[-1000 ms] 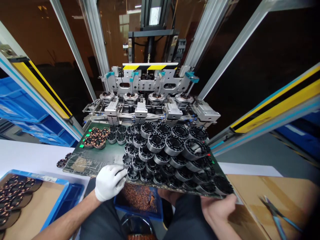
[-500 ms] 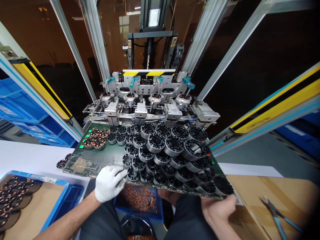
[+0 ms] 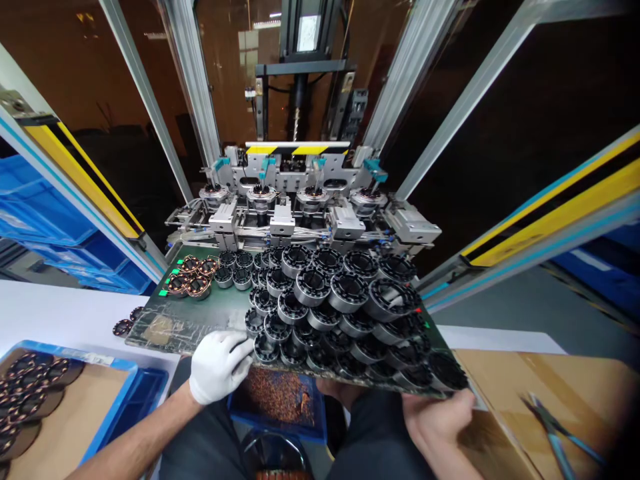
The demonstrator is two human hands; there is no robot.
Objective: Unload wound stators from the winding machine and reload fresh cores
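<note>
Showed white on the gloved left hand, dark green on the board, black and silver on the rings, copper on the coils, blue on the bins, yellow-black stripes on the bar.

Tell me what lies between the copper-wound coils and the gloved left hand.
Head view: only bare green board with wrinkled clear tape separates copper-wound coils from left hand.

Aluminium frame posts are seen rising across the top, with dark amber-tinted panels set between them. Ceiling lights are caught at upper centre. Blue crates are stacked at far left, a white tabletop is spread below them, and grey floor is glimpsed at right.
</note>
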